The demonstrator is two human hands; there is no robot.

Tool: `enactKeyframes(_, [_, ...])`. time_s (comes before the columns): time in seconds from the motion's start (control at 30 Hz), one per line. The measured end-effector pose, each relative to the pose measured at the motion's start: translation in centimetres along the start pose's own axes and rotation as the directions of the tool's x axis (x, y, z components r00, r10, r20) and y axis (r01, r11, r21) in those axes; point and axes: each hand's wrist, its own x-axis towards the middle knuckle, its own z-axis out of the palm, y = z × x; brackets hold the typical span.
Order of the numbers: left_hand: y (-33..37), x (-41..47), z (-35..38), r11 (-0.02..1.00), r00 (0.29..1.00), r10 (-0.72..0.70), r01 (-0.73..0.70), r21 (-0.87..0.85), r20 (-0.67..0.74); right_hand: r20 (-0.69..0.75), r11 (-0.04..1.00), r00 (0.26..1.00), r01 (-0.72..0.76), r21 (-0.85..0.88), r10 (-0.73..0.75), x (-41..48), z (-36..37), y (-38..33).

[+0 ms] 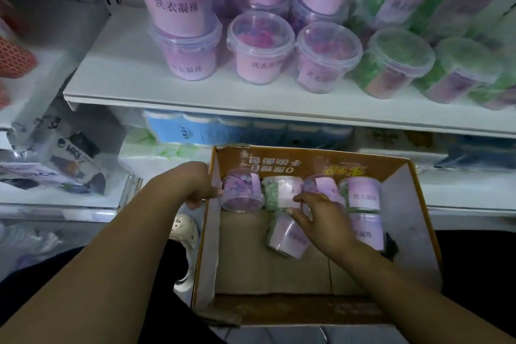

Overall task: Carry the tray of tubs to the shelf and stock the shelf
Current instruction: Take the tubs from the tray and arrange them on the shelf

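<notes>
left grip (202, 190): clamped on the left wall of the cardboard tray (208, 246), thumb inside, fingers outside
right grip (321, 218): spread over the tilted tub (284, 240) mid-tray, fingertips touching it; cannot tell whether it holds it
far row of tubs (361, 194): four along the tray's far wall, a fifth just before them by the right wall
shelf (139, 78): white, above the tray, carrying purple tubs (257, 56) left and green tubs (396, 64) right, some stacked
blue packs (195, 131): under the shelf
</notes>
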Motion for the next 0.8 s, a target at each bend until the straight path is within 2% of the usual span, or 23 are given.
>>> enactKeyframes(0.13, [0.8,0.5,1.0,0.999,0.999,-0.021,0.023,0.033,-0.049,0.211,0.994,0.974,-0.097,0.051,0.084,-0.7,1.5,3.2])
enactKeyframes(0.2, [1.0,0.8,1.3,0.996,0.997,-0.042,0.047,0.072,-0.071,0.268,0.986,0.958,-0.131,0.1,0.1,-0.9,2.0,4.2])
enactKeyframes(0.33, [0.6,1.5,1.6,0.988,0.992,-0.1,0.109,0.11,-0.078,0.248,0.978,0.96,-0.168,0.127,0.133,-0.8,3.0,5.3])
enactKeyframes(0.47, [0.6,1.5,2.0,0.99,0.988,-0.126,0.131,0.053,-0.095,0.214,0.955,0.961,-0.217,0.2,0.174,-0.9,4.4,6.5])
enactKeyframes(0.57, [0.5,1.3,2.4,0.988,0.984,-0.126,0.136,0.072,-0.128,0.205,0.94,0.962,-0.228,0.254,0.178,-1.4,4.3,6.8])
enactKeyframes(0.63, [0.3,0.9,3.0,0.987,0.972,-0.121,0.139,0.081,-0.2,0.173,0.953,0.973,-0.189,0.236,0.15,-1.7,3.5,6.8])
enactKeyframes(0.7, [0.5,0.0,3.9,0.995,0.943,-0.096,0.104,0.008,-0.318,0.145,0.96,0.984,-0.142,0.242,0.109,-1.8,2.5,6.7])
enactKeyframes(0.8, [2.6,-3.1,5.9,0.975,0.904,-0.028,-0.069,-0.21,-0.427,0.124,0.947,0.992,-0.063,0.314,0.025,-1.7,0.7,6.2])
